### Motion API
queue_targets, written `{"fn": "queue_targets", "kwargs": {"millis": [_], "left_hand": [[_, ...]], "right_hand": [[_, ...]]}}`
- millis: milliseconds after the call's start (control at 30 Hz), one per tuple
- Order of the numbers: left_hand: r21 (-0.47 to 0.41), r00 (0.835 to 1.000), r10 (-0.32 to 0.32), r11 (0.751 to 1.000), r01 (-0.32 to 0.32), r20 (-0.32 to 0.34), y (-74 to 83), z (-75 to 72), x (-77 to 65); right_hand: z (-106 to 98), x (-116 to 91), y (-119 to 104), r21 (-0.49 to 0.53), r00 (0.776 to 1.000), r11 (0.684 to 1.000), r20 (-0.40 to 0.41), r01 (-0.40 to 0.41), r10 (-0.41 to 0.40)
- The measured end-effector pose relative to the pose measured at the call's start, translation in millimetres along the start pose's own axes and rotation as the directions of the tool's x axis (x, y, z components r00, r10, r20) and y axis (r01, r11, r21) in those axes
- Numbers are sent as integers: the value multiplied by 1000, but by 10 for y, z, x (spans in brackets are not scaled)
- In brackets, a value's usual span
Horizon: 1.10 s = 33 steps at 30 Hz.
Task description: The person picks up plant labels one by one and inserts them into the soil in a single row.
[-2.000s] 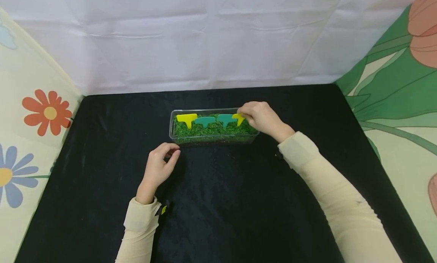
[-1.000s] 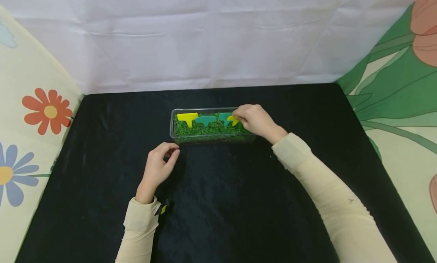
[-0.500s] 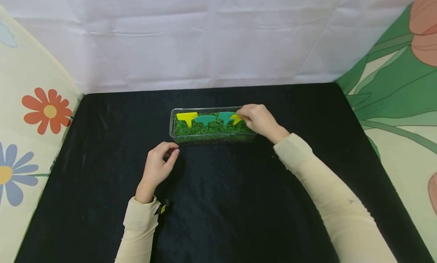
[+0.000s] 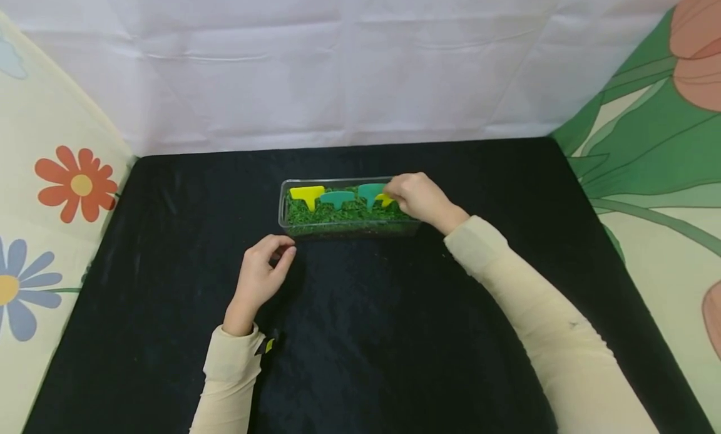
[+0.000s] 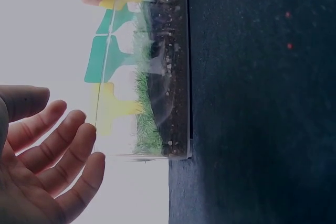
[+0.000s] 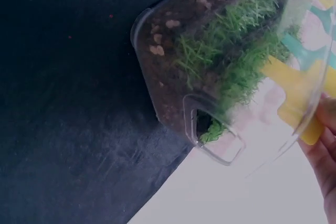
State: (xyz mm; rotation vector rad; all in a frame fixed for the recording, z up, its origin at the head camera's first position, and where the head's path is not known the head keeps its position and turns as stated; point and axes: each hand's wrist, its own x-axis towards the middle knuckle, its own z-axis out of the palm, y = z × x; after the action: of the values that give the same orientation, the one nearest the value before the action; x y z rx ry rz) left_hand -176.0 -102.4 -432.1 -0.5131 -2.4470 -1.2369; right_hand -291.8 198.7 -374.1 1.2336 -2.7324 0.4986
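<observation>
A long clear plastic tray (image 4: pixel 280 211) holds dark soil with green grass (image 4: pixel 343 218). Standing in the grass, from left to right, are a yellow T-shaped plant label (image 4: pixel 306 192) and two teal plant labels (image 4: pixel 338 198). At the right end my right hand (image 4: pixel 424 199) pinches another yellow plant label (image 6: pixel 294 95) by its head, its stem pointing down at the grass. My left hand (image 4: pixel 261 272) lies just in front of the tray's near left corner, fingers loosely bent around nothing. In the left wrist view its fingertips overlap the tray's end.
The tray stands toward the back of a table with a black cloth (image 4: pixel 349 334). A white cloth (image 4: pixel 338 71) hangs behind, and flower-printed panels (image 4: pixel 664 171) border both sides. Brown soil and small pale stones (image 6: pixel 157 50) show through the tray wall.
My right hand has shifted slightly left and toward me with the yellow plant label, with a small move back right in between. The left hand and tray stay in place.
</observation>
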Motion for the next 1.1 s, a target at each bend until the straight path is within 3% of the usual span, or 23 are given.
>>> {"fn": "queue_targets", "kwargs": {"millis": [567,900,1100], "left_hand": [[9,1000,-2,1000,2,-5,0,-56,0],[15,1000,0,1000,0,-1,6,-70,-10],[6,1000,-1,1000,1,3,3,-70,-13]], "right_hand": [[-4,11,-25,-44,998,998,38,-54,55],[31,0,34,-62,1000,998,-18,-17,16],[49,12,4,-48,998,997,-13,-59,59]]}}
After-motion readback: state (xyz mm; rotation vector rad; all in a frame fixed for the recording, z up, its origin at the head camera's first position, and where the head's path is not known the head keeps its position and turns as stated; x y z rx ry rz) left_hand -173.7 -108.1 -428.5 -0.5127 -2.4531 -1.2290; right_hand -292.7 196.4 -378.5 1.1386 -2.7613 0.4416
